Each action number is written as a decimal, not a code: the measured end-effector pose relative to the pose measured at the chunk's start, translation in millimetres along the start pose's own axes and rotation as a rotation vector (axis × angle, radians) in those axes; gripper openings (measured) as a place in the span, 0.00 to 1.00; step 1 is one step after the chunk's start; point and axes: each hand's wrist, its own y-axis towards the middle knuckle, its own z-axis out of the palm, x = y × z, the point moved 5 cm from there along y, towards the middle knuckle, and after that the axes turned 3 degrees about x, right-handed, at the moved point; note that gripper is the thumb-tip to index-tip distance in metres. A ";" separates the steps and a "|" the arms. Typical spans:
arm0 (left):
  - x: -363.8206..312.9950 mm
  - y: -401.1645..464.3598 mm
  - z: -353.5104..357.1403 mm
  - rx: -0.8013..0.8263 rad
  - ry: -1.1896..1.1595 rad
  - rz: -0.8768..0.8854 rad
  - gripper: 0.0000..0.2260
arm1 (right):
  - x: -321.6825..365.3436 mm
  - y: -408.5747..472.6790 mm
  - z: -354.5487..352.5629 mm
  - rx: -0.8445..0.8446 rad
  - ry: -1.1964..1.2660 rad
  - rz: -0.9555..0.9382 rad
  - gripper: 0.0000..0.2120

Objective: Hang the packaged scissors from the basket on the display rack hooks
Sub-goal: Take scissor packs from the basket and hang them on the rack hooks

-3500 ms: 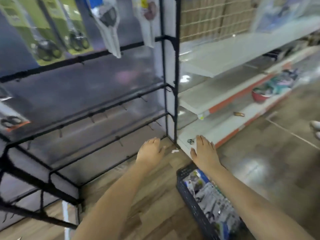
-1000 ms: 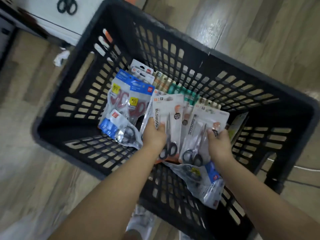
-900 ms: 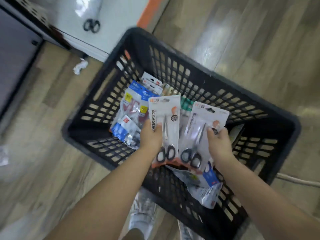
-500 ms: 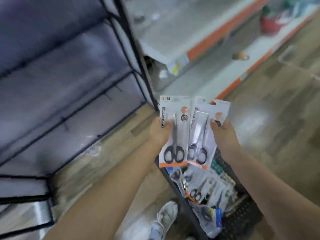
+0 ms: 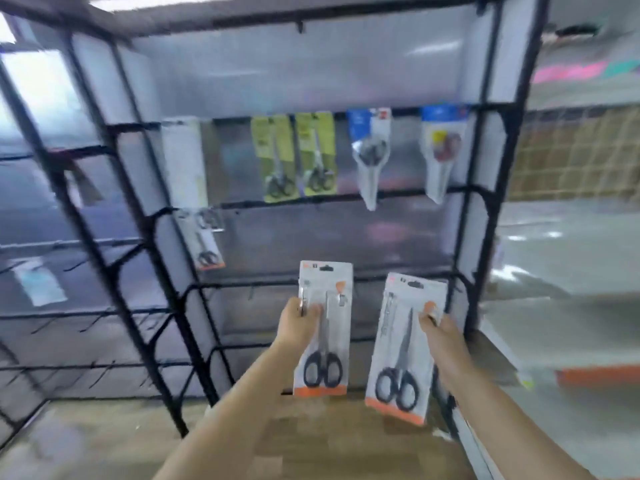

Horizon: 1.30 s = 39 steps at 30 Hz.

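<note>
Whole view motion-blurred. Print on both held scissors packs (image 5: pixel 323 327) (image 5: pixel 403 344) unreadable. Left hand (image 5: pixel 298 320) covers the left pack's left edge; right hand (image 5: pixel 439 327) covers the right pack's right edge. Hooks on display rack (image 5: pixel 346 282) smeared, individual prongs not resolvable. Hung green packs (image 5: pixel 294 157) and blue-topped packs (image 5: pixel 370 154): labels illegible. Both forearms cut off by bottom edge

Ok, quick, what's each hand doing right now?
Left hand: gripping the left scissors pack.
Right hand: pinching the right scissors pack.
</note>
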 end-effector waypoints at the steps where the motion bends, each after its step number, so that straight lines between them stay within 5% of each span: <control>1: 1.9 -0.5 -24.2 -0.042 -0.021 -0.008 0.16 | 14.3 -0.6 20.4 0.028 -0.013 -0.013 0.18; 16: 103.8 13.4 -259.9 -0.296 -0.248 -0.166 0.06 | 24.2 -19.7 306.0 0.378 -0.132 0.070 0.22; 31: 148.2 81.1 -346.9 -0.340 -0.222 -0.182 0.06 | 32.7 31.0 450.6 0.317 -0.115 0.067 0.23; 39: 159.1 164.4 -366.2 -0.366 -0.195 -0.143 0.08 | 43.3 105.5 524.2 0.336 -0.108 -0.013 0.13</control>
